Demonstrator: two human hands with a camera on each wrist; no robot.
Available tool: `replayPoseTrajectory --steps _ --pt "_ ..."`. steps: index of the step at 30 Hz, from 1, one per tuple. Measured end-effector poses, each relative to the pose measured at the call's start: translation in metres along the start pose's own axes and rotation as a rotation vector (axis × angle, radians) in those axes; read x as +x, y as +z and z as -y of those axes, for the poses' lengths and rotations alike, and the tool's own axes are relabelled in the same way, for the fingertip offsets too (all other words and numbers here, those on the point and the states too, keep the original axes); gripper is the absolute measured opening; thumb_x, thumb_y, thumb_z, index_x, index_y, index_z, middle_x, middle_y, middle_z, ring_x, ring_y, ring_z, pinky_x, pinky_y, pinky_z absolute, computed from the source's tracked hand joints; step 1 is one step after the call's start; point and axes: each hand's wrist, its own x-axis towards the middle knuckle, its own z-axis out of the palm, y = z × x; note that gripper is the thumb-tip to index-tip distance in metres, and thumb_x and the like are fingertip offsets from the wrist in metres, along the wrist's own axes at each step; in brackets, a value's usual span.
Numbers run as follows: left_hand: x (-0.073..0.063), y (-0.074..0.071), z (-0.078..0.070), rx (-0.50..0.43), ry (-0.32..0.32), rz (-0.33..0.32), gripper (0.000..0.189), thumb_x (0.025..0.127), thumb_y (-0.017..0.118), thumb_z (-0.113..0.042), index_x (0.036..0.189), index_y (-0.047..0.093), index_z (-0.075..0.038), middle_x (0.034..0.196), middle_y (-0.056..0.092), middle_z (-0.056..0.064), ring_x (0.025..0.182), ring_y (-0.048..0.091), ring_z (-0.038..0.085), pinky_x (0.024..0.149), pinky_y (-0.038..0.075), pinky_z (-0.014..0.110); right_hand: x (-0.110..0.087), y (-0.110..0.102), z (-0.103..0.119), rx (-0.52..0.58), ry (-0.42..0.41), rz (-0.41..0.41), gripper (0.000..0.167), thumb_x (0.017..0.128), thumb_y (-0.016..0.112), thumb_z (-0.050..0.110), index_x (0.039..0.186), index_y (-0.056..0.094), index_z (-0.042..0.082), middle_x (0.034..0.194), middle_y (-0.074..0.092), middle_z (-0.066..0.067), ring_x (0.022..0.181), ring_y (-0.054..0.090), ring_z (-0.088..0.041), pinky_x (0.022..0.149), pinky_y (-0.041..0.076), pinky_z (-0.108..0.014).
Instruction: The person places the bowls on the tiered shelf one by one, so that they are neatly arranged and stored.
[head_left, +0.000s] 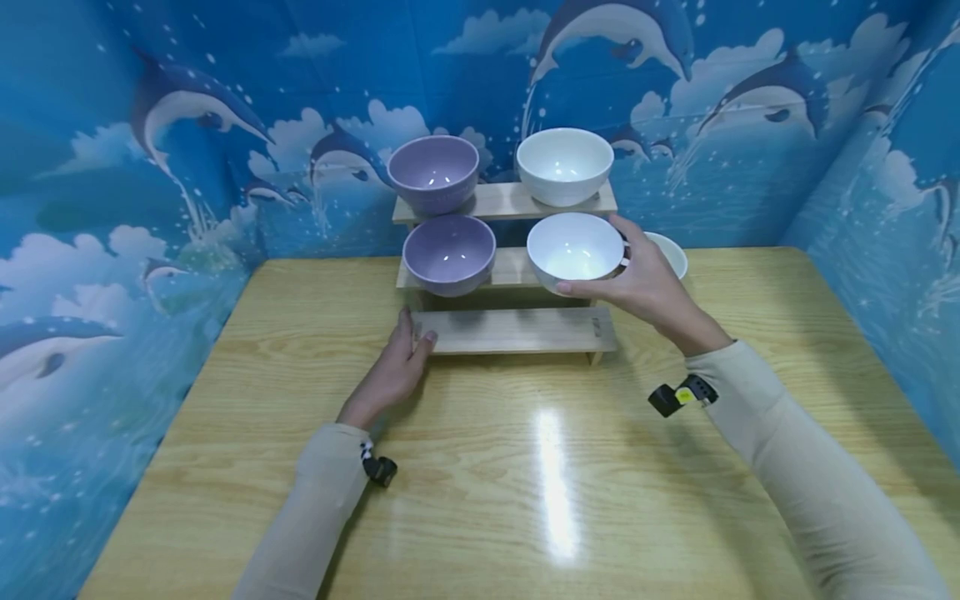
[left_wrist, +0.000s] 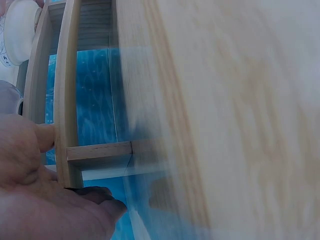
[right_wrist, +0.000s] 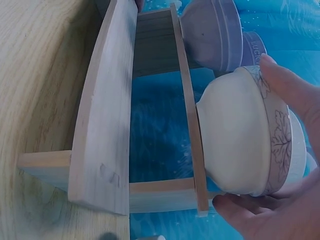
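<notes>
A three-step wooden rack (head_left: 517,332) stands on the table. My left hand (head_left: 392,367) holds the left end of its lowest step, with the thumb and fingers on either side of the board end in the left wrist view. On the middle step, at the right, sits a white bowl (head_left: 573,250). My right hand (head_left: 645,279) grips this bowl by its right side, thumb at the near side and fingers at the far side. A leafy band circles the bowl (right_wrist: 240,135) below its rim in the right wrist view.
A purple bowl (head_left: 450,258) stands on the middle step's left. The top step bears another purple bowl (head_left: 433,175) and a white bowl (head_left: 564,167). Behind my right hand, a white dish (head_left: 669,252) is partly hidden. A blue dolphin-print curtain (head_left: 352,75) surrounds the table.
</notes>
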Motion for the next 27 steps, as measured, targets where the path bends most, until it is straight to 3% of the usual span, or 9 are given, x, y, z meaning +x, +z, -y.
replayPoseTrajectory --steps 5,11,19,27 --pt "0.0 0.0 0.0 -0.003 0.005 -0.001 0.078 0.111 0.029 -0.041 0.156 -0.014 0.007 0.165 -0.008 0.028 0.153 -0.001 0.037 0.125 0.003 0.049 -0.003 -0.005 0.001 -0.011 0.044 0.0 0.117 0.078 0.089 0.04 0.164 0.013 0.012 0.162 0.027 -0.015 0.145 0.034 -0.037 0.11 0.042 -0.056" --pt "0.0 0.0 0.001 -0.005 0.007 0.0 0.079 0.111 0.029 -0.042 0.156 -0.014 0.006 0.165 -0.009 0.027 0.153 0.0 0.037 0.125 0.004 0.049 -0.007 -0.014 -0.002 0.013 0.071 -0.03 0.11 0.082 0.085 0.042 0.163 0.017 0.012 0.162 0.029 -0.015 0.144 0.037 -0.036 0.112 0.041 -0.052" --pt "0.0 0.0 0.002 -0.006 0.006 0.003 0.08 0.111 0.029 -0.044 0.157 -0.015 0.005 0.165 -0.009 0.026 0.153 0.0 0.036 0.125 0.003 0.048 -0.007 -0.026 -0.012 0.07 0.011 -0.235 0.072 0.091 0.074 0.045 0.148 0.049 0.008 0.147 0.049 -0.01 0.132 0.049 -0.028 0.105 0.05 -0.037" --pt "0.0 0.001 0.002 0.003 0.009 -0.002 0.079 0.111 0.029 -0.043 0.156 -0.014 0.006 0.165 -0.008 0.027 0.153 0.0 0.037 0.124 0.004 0.049 0.001 -0.039 -0.034 0.011 0.005 -0.371 0.064 0.093 0.073 0.043 0.142 0.056 0.005 0.139 0.057 -0.013 0.125 0.054 -0.025 0.101 0.05 -0.035"
